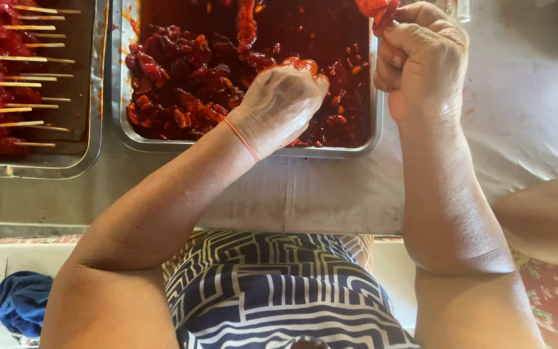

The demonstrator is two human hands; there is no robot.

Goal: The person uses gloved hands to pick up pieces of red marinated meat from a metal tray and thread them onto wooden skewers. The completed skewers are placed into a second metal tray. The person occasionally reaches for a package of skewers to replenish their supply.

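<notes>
My left hand (282,103) hovers over the near right part of a steel tray (119,97) filled with red marinated meat chunks (188,84); its fingers are curled on a sauce-covered piece of meat (301,64). A thin orange band circles that wrist. My right hand (421,61) is raised at the tray's right rim, closed on a strip of red meat (377,10) that sticks up past the fingers. Whether a skewer is in this hand is hidden.
A second steel tray (92,84) at the left holds several finished meat skewers (8,64) with wooden sticks pointing right. Both trays rest on a pale covered table (524,110). A blue cloth (24,300) lies at the lower left. Another person's arm (544,220) enters from the right.
</notes>
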